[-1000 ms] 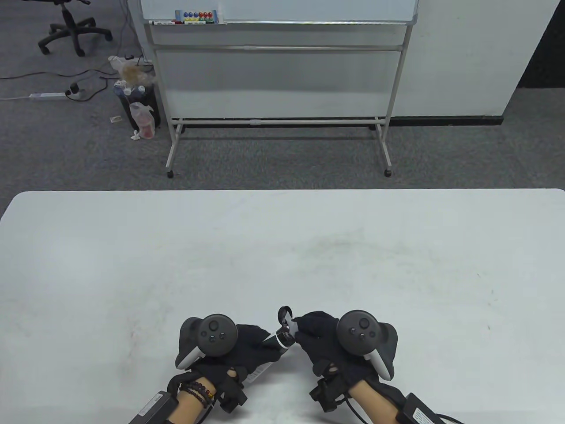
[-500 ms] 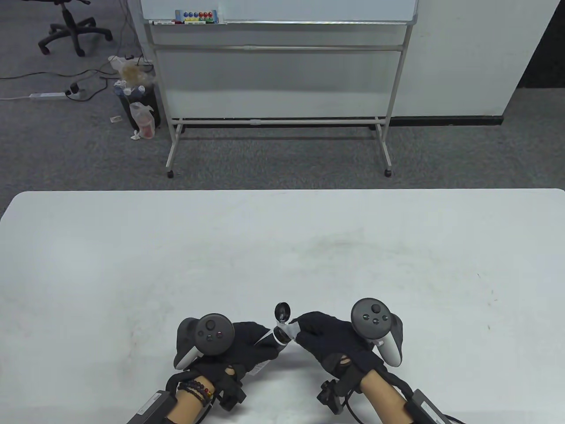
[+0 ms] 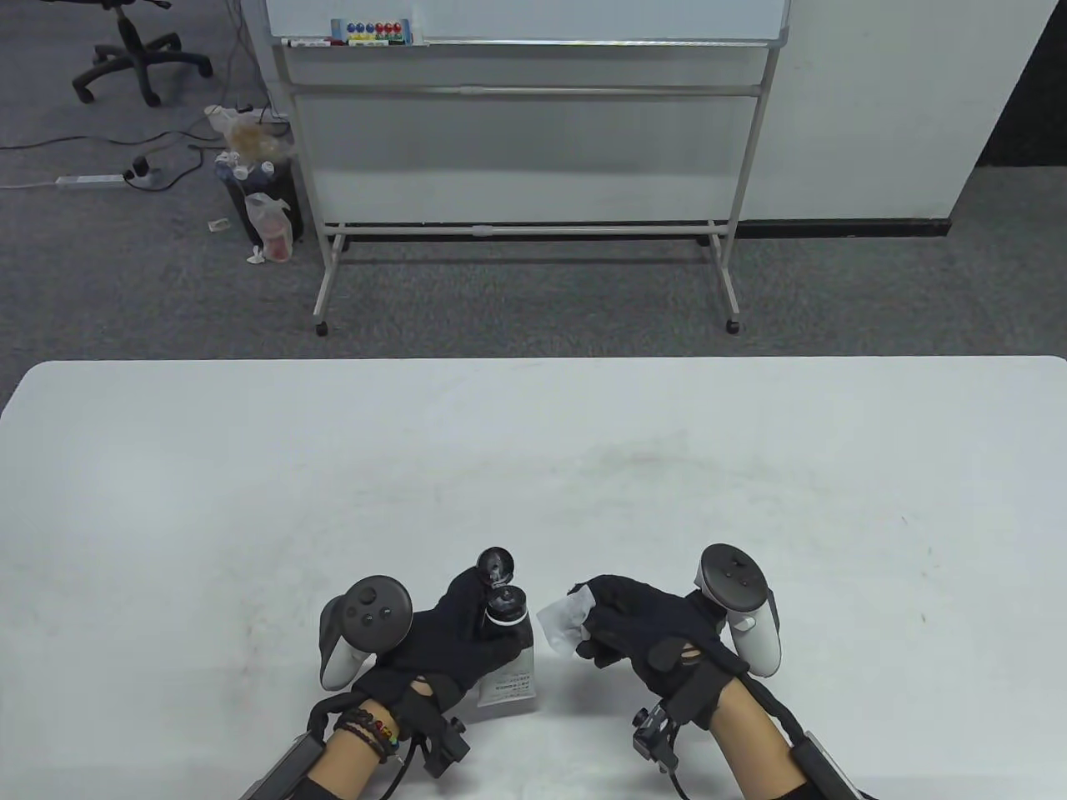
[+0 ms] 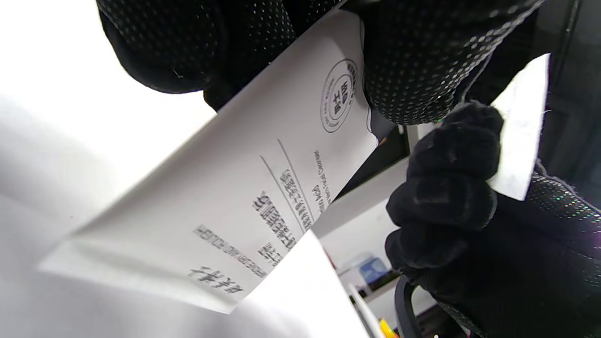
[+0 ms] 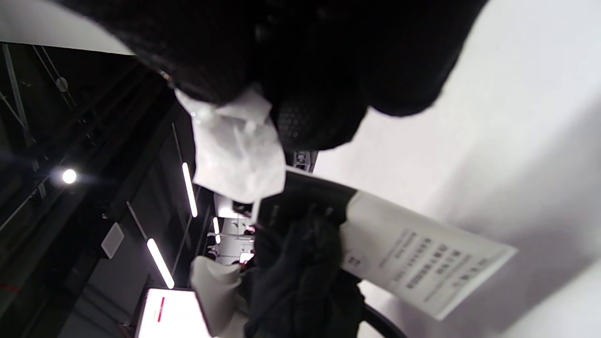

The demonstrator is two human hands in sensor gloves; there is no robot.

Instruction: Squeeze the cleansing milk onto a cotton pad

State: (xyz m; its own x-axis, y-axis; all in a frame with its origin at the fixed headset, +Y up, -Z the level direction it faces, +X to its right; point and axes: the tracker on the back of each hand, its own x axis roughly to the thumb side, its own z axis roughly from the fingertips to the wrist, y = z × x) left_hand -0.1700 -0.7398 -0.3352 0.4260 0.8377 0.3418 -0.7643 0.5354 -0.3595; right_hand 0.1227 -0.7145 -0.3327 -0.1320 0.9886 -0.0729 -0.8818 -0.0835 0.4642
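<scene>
My left hand [image 3: 454, 637] grips a white cleansing milk tube [image 3: 510, 671] with printed text, standing nearly upright near the table's front edge. Its black flip cap [image 3: 495, 567] is open above the black neck. The tube also shows in the left wrist view [image 4: 244, 188] and the right wrist view [image 5: 413, 253]. My right hand [image 3: 629, 629] holds a white cotton pad [image 3: 560, 621] in its fingers, just right of the tube's neck and apart from it. The pad shows in the right wrist view [image 5: 235, 145] and the left wrist view [image 4: 521, 122].
The white table [image 3: 533, 467] stretches away beyond my hands. A whiteboard on a wheeled stand [image 3: 525, 167] stands on the carpet behind the table. An office chair [image 3: 133, 50] and a bin with bags [image 3: 254, 192] are at the far left.
My left hand has tilted the tube up to near upright and moved it left. My right hand has drawn away to the right and turned, so the cotton pad now shows.
</scene>
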